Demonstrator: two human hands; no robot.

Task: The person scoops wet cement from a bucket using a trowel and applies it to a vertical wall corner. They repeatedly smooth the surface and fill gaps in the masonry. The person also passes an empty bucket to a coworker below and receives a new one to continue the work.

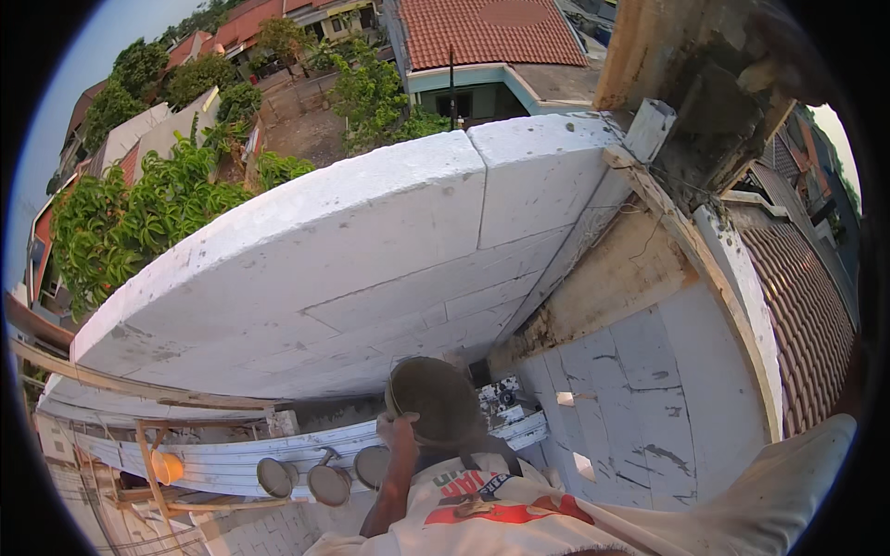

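Observation:
My left hand (399,431) is closed on the rim of a dark round bucket (431,398), held in front of my chest. The bucket's inside looks grey; whether anything lies in it I cannot tell. Beyond it runs a wall of pale blocks (399,222) with a bare white top edge. My right sleeve (779,482) stretches out to the right. A dark, blurred shape at the upper right, seemingly my right hand (774,69), is by the concrete column (709,120) with its wooden boards. Its fingers do not show clearly.
Several metal-like planks (213,468) form a platform below, with grey buckets (329,485) and an orange container (167,468) at the left. Wooden poles (148,371) cross there. A timber strip (709,269) edges the right wall. Roofs (496,35) and trees (171,199) lie beyond.

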